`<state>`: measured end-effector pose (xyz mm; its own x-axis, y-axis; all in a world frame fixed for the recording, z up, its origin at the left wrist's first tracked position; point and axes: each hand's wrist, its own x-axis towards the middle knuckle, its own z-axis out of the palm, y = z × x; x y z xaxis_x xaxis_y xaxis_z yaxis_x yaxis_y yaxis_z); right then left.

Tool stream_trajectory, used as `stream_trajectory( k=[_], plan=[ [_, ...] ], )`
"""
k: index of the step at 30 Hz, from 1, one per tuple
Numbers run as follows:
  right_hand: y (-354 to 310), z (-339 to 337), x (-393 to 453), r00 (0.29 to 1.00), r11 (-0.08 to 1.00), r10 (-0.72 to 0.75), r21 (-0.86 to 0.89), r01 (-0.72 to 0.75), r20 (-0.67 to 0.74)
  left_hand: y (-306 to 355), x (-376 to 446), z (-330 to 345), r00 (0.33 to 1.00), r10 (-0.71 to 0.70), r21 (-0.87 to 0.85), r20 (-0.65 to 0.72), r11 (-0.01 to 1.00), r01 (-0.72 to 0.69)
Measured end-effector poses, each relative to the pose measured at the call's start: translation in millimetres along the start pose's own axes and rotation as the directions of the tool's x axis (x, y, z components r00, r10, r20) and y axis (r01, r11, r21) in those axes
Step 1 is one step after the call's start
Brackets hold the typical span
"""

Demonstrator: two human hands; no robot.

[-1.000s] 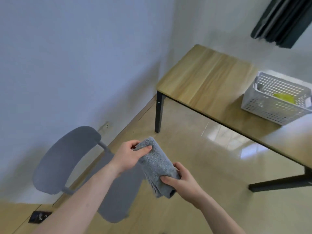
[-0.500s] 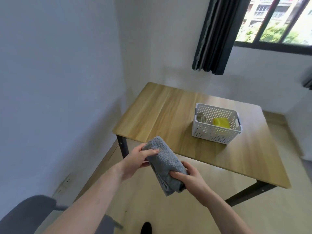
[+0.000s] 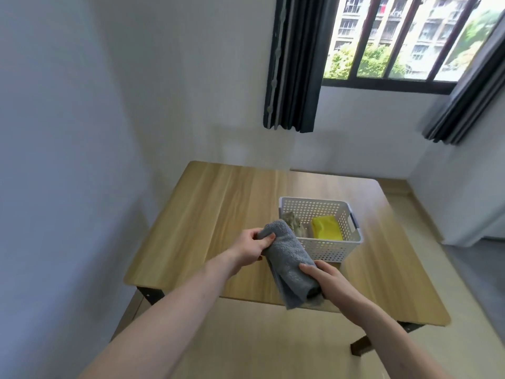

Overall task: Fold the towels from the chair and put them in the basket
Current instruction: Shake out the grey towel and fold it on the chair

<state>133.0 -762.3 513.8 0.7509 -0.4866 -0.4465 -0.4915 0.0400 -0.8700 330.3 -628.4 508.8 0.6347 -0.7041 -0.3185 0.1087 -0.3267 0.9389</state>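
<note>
We hold the folded grey towel (image 3: pixel 287 262) in the air over the table's (image 3: pixel 191 222) near edge, our right hand (image 3: pixel 326 280) clamped on its near end and our left hand (image 3: pixel 252 246) on its far end. Its long axis runs near-right to far-left. The basket (image 3: pixel 328 246) sits just beyond, nearer our right hand. We see no readable writing.
</note>
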Motion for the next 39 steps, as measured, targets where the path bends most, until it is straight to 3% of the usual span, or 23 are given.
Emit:
stream_trajectory(
  k=[10, 19, 22, 27, 33, 39],
  plan=[
    [-10.5, -118.7, 131.2, 0.994, 0.997, 0.023, -0.075, -0.031, -0.106, 32.5, 179.0, 88.6, 0.999, -0.033, -0.084, -0.004, 0.996, 0.033],
    [-14.0, -213.3, 244.1, 0.993, 0.980, 0.117, -0.160, -0.115, 0.003, 18.0, 309.5, 152.8, 0.977, -0.166, -0.083, -0.134, 0.984, 0.156],
    [-13.3, -224.1, 275.5, 0.991, 0.957, 0.132, -0.266, -0.118, 0.033, 18.7, 330.1, 163.7, 0.971, -0.186, -0.085, -0.152, 0.981, 0.174],
    [-0.4, -223.9, 307.4, 0.978, 0.893, 0.194, -0.426, -0.142, 0.080, 3.8, 356.5, 178.1, 0.961, -0.253, -0.005, -0.111, 0.967, 0.254],
    [29.8, -216.8, 333.4, 0.961, 0.831, 0.273, -0.517, -0.207, 0.053, -18.0, 377.1, 195.5, 0.948, -0.308, 0.252, -0.077, 0.914, 0.317],
    [54.1, -200.6, 340.5, 0.998, 0.643, -0.017, -0.763, 0.062, 0.067, -41.4, 386.7, 208.9, 0.949, -0.272, 0.417, -0.160, 0.852, 0.315]
  ],
)
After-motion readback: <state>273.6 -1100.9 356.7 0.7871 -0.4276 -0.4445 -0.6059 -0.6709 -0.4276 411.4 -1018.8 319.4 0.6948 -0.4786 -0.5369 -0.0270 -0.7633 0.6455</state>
